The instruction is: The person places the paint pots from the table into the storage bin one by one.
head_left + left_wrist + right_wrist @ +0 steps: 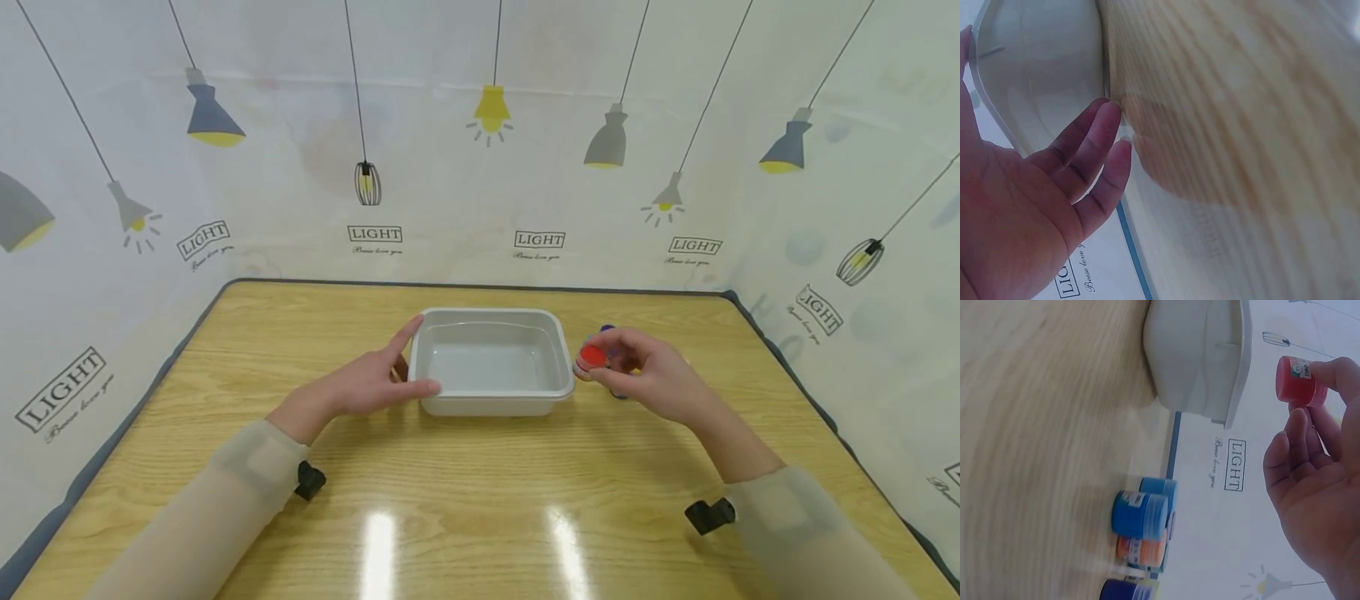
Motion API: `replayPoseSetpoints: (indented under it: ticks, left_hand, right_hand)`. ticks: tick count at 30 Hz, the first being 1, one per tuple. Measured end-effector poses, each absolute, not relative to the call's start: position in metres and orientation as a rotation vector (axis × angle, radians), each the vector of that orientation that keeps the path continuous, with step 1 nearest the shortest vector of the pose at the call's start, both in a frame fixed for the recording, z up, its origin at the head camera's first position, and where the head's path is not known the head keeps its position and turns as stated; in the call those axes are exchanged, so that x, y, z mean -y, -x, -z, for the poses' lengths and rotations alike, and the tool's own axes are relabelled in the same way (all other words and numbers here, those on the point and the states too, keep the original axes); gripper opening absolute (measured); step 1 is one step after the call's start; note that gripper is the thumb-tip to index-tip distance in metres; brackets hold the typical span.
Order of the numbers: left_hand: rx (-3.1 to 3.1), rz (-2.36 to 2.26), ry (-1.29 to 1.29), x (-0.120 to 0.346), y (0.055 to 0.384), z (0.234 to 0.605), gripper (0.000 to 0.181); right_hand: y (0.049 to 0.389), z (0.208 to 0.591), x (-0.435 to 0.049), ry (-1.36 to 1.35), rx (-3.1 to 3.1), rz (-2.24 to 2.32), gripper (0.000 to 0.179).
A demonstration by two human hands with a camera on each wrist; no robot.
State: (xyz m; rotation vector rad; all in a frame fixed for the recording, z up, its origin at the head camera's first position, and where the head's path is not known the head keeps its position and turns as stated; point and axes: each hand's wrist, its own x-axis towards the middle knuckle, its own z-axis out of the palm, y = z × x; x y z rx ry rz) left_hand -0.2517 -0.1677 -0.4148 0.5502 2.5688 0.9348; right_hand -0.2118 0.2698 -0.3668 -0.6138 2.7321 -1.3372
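A white plastic tub [491, 406] stands on the table. My left hand [363, 382] rests on its left end, with thumb and index finger spread along the rim. In the left wrist view, the other fingers [1109, 125] of this hand bend loosely beside the tub's outer wall, close over the table. My right hand [660, 379] pinches a small red paint jar [1295, 380] between thumb and fingers, raised beside the tub's right end. Beneath this hand, a blue paint jar [1137, 515], an orange jar [1138, 550] and a dark blue jar [1124, 590] stand grouped on the table.
The wooden table [465, 492] has a dark border along its edges. A white sheet [442, 192] printed with lamps hangs behind it and at both sides. Each sleeve carries a small black device [708, 517] near the cuff.
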Motion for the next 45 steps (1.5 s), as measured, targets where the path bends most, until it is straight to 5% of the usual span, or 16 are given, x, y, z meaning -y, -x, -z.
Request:
replayPoseSetpoints:
  ticks: [45]
  left_hand:
    - [-2.579, -0.934, -0.578, 0.169, 0.251, 0.415, 0.116]
  right_hand:
    - [0.308, 0.376, -0.116, 0.713, -2.541, 1.101, 0.036]
